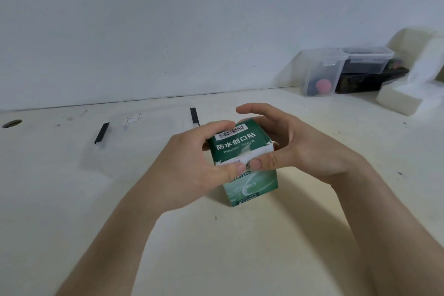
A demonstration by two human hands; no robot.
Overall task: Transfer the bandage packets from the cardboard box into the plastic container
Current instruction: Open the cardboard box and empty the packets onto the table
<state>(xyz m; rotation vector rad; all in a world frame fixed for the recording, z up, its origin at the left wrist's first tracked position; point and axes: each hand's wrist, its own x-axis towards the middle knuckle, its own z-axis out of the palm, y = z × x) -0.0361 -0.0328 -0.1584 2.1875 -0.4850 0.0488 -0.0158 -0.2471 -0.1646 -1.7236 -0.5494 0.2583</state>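
A green and white cardboard box (249,182) of bandages stands on the pale table in the middle of the head view. My left hand (192,166) grips its left side, thumb on the front. My right hand (302,149) wraps around its right side, with the thumb pressing the front edge of the top flap and the index finger lifted above the box. A white inner edge shows under the flap; no packets are visible. The clear plastic container (144,137) with two black side clips lies on the table behind and to the left, hard to make out.
At the back right stand a clear tub (322,72) holding a pink item, a lidded clear box (367,60) on a dark case, and a white foam block (398,101). A cable hole (12,124) sits at the far left. A wall borders the table.
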